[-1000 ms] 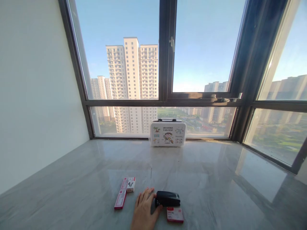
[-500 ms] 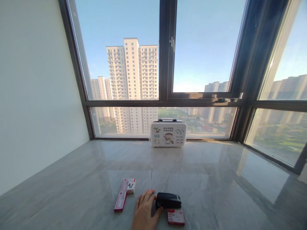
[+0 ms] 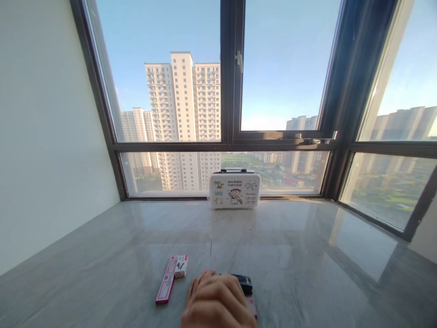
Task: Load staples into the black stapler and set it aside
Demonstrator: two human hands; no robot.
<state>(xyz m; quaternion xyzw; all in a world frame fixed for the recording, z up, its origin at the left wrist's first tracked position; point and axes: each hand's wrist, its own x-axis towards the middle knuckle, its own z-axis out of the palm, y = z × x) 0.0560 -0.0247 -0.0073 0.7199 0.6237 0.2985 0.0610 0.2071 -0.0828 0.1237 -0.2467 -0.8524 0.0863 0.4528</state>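
Note:
My left hand (image 3: 218,303) lies at the bottom edge of the view, knuckles up, with its fingers curled over a black stapler (image 3: 244,282) on the grey marble sill (image 3: 307,273). Only the stapler's right end shows past the fingers. A small red staple box (image 3: 253,308) peeks out at the hand's right side, mostly hidden. To the hand's left lie a white-and-red little box (image 3: 181,265) and a long red box (image 3: 165,288), end to end. My right hand is out of sight.
A white travel-print case (image 3: 235,190) with a handle stands upright against the window at the back of the sill. A white wall (image 3: 41,159) closes the left side; dark-framed windows (image 3: 228,91) close the back and right.
My left hand has moved right from beside the stapler onto it and closed over it, now covering most of it. The camera has shifted slightly, moving everything a little left.

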